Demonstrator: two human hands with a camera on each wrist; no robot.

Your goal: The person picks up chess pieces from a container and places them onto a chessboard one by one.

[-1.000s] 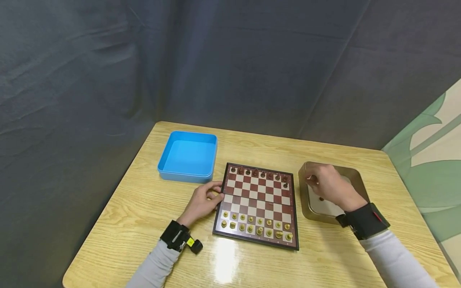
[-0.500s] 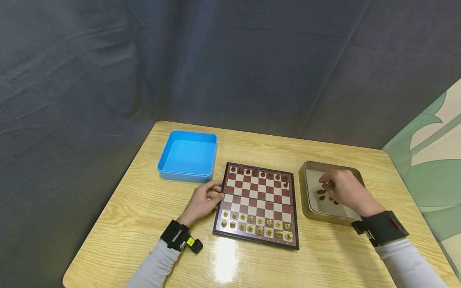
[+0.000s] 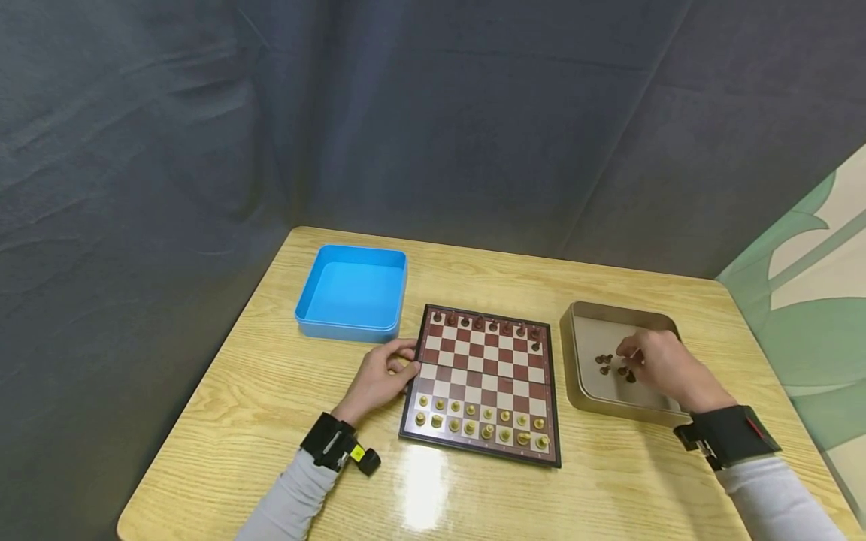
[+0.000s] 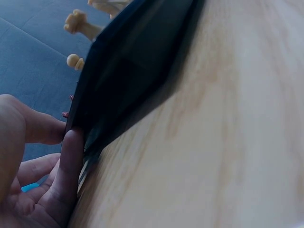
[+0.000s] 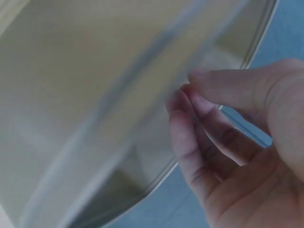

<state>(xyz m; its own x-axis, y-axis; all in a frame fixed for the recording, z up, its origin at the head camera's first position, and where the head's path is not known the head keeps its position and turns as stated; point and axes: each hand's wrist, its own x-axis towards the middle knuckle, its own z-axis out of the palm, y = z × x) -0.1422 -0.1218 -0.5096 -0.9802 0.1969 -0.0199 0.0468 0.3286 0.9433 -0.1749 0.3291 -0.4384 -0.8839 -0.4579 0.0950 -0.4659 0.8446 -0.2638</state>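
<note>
A folding magnetic chessboard lies on the table, with gold chessmen in two rows on its near side. Dark red chessmen line its far row, and one dark pawn stands in front at the right. My left hand pinches the board's left edge between thumb and finger, as the left wrist view shows. Inside a metal tin, my right hand is lowered beside several loose dark chessmen. Its thumb and fingertips are close together, with no piece visible between them.
A blue plastic box with nothing in it stands behind and left of the board. The wooden table meets a dark curtain at its back. A wall with a green leaf pattern is at the right.
My right hand has moved rightward and nearer within the tin, uncovering several dark chessmen on its floor. The left hand and the board have stayed put.
</note>
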